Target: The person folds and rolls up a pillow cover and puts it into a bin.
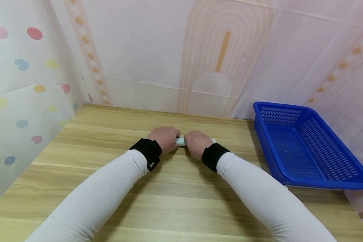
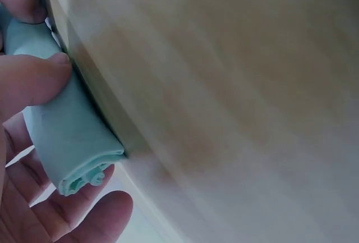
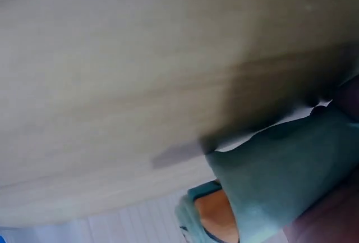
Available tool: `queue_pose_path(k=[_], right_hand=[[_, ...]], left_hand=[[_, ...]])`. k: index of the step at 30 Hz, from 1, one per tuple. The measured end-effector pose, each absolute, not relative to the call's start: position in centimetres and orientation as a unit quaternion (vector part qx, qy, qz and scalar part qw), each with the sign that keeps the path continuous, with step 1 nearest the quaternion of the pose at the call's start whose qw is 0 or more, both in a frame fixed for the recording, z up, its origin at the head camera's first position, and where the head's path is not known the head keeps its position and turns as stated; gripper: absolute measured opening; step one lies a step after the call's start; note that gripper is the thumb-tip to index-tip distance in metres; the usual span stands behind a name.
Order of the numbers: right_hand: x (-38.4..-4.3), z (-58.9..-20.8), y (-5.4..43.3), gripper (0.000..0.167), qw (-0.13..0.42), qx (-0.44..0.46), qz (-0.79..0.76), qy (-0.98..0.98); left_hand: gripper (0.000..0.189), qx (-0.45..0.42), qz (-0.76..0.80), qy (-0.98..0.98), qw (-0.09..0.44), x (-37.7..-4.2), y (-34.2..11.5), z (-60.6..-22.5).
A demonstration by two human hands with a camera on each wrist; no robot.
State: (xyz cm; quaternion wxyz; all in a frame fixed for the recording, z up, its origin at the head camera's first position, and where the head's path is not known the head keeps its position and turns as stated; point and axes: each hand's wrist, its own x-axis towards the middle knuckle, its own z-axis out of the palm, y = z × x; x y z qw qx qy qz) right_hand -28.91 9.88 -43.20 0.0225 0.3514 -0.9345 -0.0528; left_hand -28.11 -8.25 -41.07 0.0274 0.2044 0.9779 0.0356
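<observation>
A pale green cloth (image 1: pixel 180 142), rolled into a narrow tube, lies crosswise between both hands near the back of the table. My left hand (image 1: pixel 164 139) grips its left end; in the left wrist view the thumb presses across the cloth roll (image 2: pixel 84 133), with the other fingers behind it. Folded layers show at that end. Further right, my right hand (image 1: pixel 196 144) holds the roll from above, its fingers curled over. In the right wrist view, the other end of the cloth (image 3: pixel 280 170) opens onto an orange patch (image 3: pixel 217 216) inside. Palms hide part of the roll.
A blue plastic basket (image 1: pixel 263 144) with slotted sides stands at the right of the wooden table (image 1: pixel 175 208). Patterned cloth hangings (image 1: pixel 139 50) rise behind the table and at both sides. Black bands (image 1: pixel 147 150) circle both wrists over white sleeves.
</observation>
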Motion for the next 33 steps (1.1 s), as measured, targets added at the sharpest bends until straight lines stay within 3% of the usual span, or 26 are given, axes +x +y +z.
queue_pose_path(k=[19, 22, 27, 33], right_hand=[[-28.2, -42.0, 10.7, 0.008, 0.092, 0.379, -0.087, -0.917], [-27.9, -41.2, 10.8, 0.007, 0.083, 0.379, -0.084, -0.918], [-28.0, -40.1, 11.1, 0.024, 0.051, 0.368, -0.067, -0.926], [-28.1, -39.4, 11.8, 0.017, 0.043, 0.356, -0.054, -0.932]], left_hand=[[0.018, 0.226, 0.081, 0.971, -0.003, -27.3, -8.7, -40.7], [0.031, 0.212, 0.119, 0.970, 0.011, -27.0, -9.2, -40.3], [0.059, 0.164, 0.206, 0.965, 0.001, -26.6, -11.0, -39.4], [0.059, 0.138, 0.238, 0.961, -0.028, -26.2, -12.7, -39.3]])
